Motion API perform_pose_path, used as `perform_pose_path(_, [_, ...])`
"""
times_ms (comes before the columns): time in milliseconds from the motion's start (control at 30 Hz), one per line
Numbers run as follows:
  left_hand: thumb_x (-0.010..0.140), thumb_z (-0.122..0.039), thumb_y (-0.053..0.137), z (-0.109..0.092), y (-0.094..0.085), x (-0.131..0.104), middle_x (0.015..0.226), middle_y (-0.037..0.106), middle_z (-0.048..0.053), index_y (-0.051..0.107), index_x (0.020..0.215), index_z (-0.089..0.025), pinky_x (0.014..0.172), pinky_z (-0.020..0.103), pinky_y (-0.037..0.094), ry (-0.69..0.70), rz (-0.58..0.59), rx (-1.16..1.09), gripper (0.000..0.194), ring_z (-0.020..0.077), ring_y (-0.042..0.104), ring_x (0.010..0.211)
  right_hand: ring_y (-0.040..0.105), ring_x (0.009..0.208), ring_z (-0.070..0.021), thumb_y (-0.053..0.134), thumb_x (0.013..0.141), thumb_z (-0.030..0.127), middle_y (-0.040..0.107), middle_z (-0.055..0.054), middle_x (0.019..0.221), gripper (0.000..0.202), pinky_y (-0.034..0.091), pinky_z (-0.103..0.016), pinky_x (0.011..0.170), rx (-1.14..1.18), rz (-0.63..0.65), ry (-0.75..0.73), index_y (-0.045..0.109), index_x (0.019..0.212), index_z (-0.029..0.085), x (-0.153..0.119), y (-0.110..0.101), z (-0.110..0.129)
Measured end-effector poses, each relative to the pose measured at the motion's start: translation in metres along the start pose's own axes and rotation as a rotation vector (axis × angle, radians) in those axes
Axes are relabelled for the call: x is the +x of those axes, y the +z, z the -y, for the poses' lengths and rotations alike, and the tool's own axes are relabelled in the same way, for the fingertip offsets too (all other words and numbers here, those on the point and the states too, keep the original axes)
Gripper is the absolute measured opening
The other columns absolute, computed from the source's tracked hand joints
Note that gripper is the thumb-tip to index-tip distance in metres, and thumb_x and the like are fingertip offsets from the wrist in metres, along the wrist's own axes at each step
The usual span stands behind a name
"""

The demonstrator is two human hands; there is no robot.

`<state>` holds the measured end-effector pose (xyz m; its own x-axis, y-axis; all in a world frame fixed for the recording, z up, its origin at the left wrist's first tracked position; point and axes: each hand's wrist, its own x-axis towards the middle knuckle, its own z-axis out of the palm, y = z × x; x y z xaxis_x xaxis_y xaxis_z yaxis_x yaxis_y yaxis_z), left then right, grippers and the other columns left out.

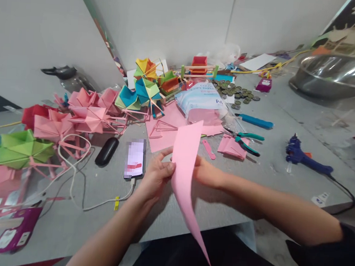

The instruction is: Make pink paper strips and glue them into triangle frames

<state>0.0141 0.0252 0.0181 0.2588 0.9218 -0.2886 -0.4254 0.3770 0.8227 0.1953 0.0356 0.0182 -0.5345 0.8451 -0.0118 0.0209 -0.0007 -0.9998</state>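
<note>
Table [287,128]: the big grey top in front of you, covered in craft stuff.
Metal bowl [333,75]: far on your right, at the back, well away from your hands.
Folded paper shapes [84,116]: pink ones on your left, a green one [18,148] nearer the edge, bright mixed ones [144,86] further back.
Pack of paper [200,102]: a clear bag straight ahead of you, past the sheet you hold.
Pink paper sheet [185,166]: it is up in the air between your hands, standing on edge. Its long way runs from the top tip by the pack down to a sharp point near your lap (so it points toward you, not sideways).
Left hand [158,176]: fingers pressed together on the left edge of the sheet, about halfway along.
Right hand [206,173]: it holds the right side at the same height; the sheet hides part of the fingers, but they look closed on it.
Which hand is nearer: both are level, one on each side.
Glue gun [303,158]: blue, lying on your right.
Phone [135,158]: flat, just beside your left hand, with a white cable.
Pliers [244,139]: green handles, past your right hand.
</note>
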Motion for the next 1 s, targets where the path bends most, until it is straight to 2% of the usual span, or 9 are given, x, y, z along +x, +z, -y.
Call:
perform_pose_path(100, [0.058,-0.022,0.104,0.013,-0.003,0.008,0.069,0.071,-0.002,0.065,0.124,-0.016,0.054,0.021,0.044,-0.044,0.001,-0.037,0.077,0.0121,0.062,0.053,0.064,0.08,-0.0185,0.071,0.092,0.059,0.07,-0.004,0.089,0.041,0.055,-0.036,0.078,0.335,-0.056,0.103,0.068,0.103,0.019,0.006,0.013,-0.022])
perform_pose_path(167, [0.057,-0.016,0.102,0.017,-0.003,0.01,0.073,0.073,-0.001,0.066,0.12,-0.017,0.055,0.022,0.047,-0.084,0.022,-0.079,0.073,0.0121,0.063,0.055,0.062,0.076,-0.0175,0.07,0.093,0.06,0.068,-0.003,0.088,0.042,0.055,-0.035,0.076,0.409,-0.08,0.134,0.066,0.104,0.02,0.006,0.014,-0.029])
perform_pose_path(233, [0.057,-0.014,0.101,0.017,-0.003,0.011,0.076,0.074,0.0,0.066,0.119,-0.017,0.056,0.022,0.048,-0.114,0.042,-0.12,0.071,0.0117,0.064,0.055,0.063,0.077,-0.0187,0.064,0.097,0.058,0.069,-0.004,0.09,0.039,0.055,-0.036,0.076,0.287,-0.104,0.108,0.067,0.106,0.02,0.005,0.008,-0.03])
perform_pose_path(300, [0.058,-0.015,0.102,0.013,-0.004,0.011,0.076,0.074,-0.001,0.067,0.119,-0.017,0.058,0.022,0.05,-0.122,0.043,-0.141,0.071,0.0115,0.064,0.056,0.066,0.09,-0.022,0.062,0.1,0.052,0.071,-0.008,0.101,0.034,0.055,-0.039,0.084,-0.023,-0.128,0.028,0.069,0.109,0.02,0.003,-0.004,-0.027])
perform_pose_path(400, [0.061,-0.025,0.104,0.009,-0.007,0.012,0.076,0.074,-0.001,0.068,0.116,-0.017,0.06,0.021,0.051,-0.104,0.01,-0.152,0.067,0.0116,0.065,0.058,0.065,0.108,-0.0252,0.059,0.103,0.046,0.072,-0.012,0.115,0.033,0.054,-0.043,0.095,-0.332,-0.116,-0.041,0.071,0.118,0.019,0.0,-0.016,-0.025])
perform_pose_path(500, [0.06,-0.031,0.106,0.011,-0.01,0.014,0.074,0.074,0.001,0.07,0.103,-0.015,0.06,0.021,0.051,-0.106,-0.003,-0.166,0.059,0.0116,0.065,0.058,0.067,0.104,-0.0238,0.057,0.104,0.055,0.073,-0.011,0.112,0.042,0.055,-0.042,0.094,0.002,-0.084,0.034,0.07,0.12,0.018,0.0,-0.012,-0.03])
perform_pose_path(667, [0.062,-0.038,0.104,0.024,-0.007,0.013,0.075,0.073,0.004,0.071,0.086,-0.013,0.064,0.023,0.05,-0.127,-0.006,-0.135,0.048,0.0124,0.065,0.063,0.068,0.093,-0.0197,0.08,0.089,0.058,0.076,-0.006,0.102,0.044,0.054,-0.035,0.089,0.587,-0.079,0.203,0.074,0.112,0.02,0.001,0.0,-0.032])
perform_pose_path(833, [0.067,-0.042,0.101,0.027,-0.004,0.01,0.074,0.072,0.003,0.07,0.087,-0.014,0.061,0.023,0.046,-0.112,-0.035,-0.034,0.046,0.0121,0.062,0.061,0.068,0.083,-0.0182,0.089,0.082,0.049,0.077,-0.006,0.096,0.043,0.054,-0.03,0.079,0.72,-0.04,0.243,0.076,0.109,0.019,0.001,-0.008,-0.027])
perform_pose_path(1000, [0.066,-0.05,0.1,0.026,-0.002,0.01,0.071,0.068,0.001,0.068,0.077,-0.015,0.059,0.022,0.042,-0.04,-0.066,0.074,0.048,0.0106,0.057,0.061,0.069,0.082,-0.0182,0.085,0.085,0.057,0.078,-0.007,0.096,0.046,0.054,-0.03,0.078,0.773,0.044,0.156,0.078,0.106,0.017,0.001,-0.009,-0.029])
